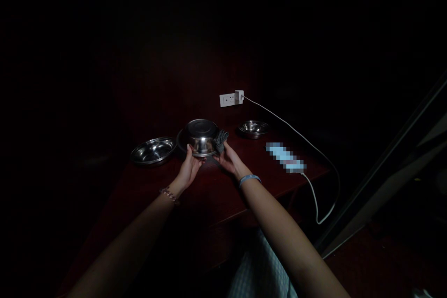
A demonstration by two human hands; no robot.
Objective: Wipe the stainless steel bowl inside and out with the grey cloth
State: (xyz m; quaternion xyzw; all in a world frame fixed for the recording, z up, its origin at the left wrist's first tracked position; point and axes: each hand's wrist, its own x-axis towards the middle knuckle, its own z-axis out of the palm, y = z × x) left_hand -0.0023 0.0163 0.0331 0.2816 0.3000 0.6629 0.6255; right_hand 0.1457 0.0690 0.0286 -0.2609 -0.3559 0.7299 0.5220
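Note:
A shiny metal bowl [201,137] is held bottom up between my two hands over the dark red table. My left hand [189,167] grips its near left rim, thumb on the outer wall and fingers underneath. On the right side my right hand [228,158] presses a dark grey cloth [221,140] against the bowl's wall, with fingers under the rim. Behind and left of the bowl, the edge of another dark round dish [180,142] partly shows; the held bowl hides most of it.
A metal dish [153,151] lies on the table [223,200] at left, and a smaller metal bowl [253,129] at back right. A blurred-out phone-like object [285,157] has a white cable [296,128] running to a charger [239,97] in the wall socket [226,99]. Surroundings are very dark.

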